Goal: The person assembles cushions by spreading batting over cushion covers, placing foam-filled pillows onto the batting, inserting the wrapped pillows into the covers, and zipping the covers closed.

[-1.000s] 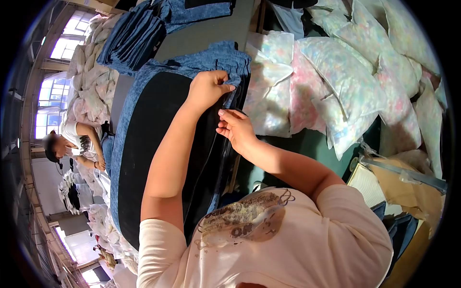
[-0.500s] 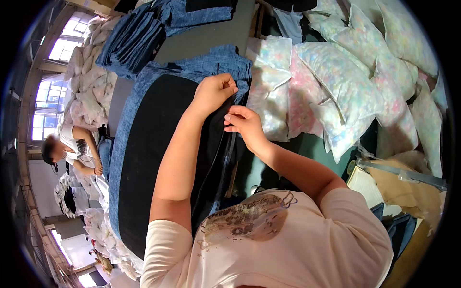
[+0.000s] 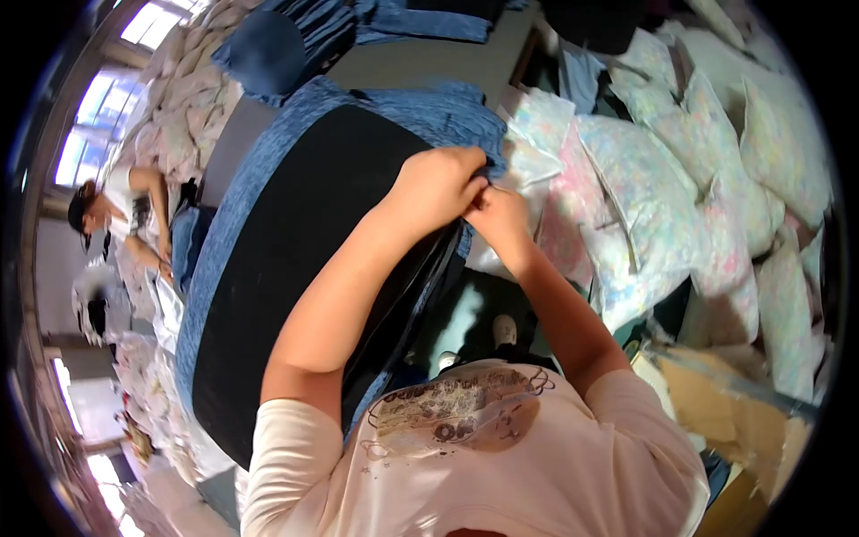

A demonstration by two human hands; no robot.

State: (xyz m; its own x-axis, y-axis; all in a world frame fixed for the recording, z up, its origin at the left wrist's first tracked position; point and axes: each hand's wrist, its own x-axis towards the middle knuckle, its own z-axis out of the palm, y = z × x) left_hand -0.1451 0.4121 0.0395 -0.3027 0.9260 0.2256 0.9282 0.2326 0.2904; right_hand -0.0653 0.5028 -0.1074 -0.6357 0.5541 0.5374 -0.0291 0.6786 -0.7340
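Meeting at one o'clock, left hand (image 3: 437,192) and right hand (image 3: 503,219) curl, any pinch hidden; the cloth (image 3: 300,224) lies spread, its edge seemingly unfinished.

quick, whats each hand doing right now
Left hand: fingers curled at the black fabric edge; grip hidden.
Right hand: fingers bent, right by the left's; whether it holds anything, cannot tell.

lone head-worn camera, wide view forward and down, close over blue-black cloth (image 3: 295,224).
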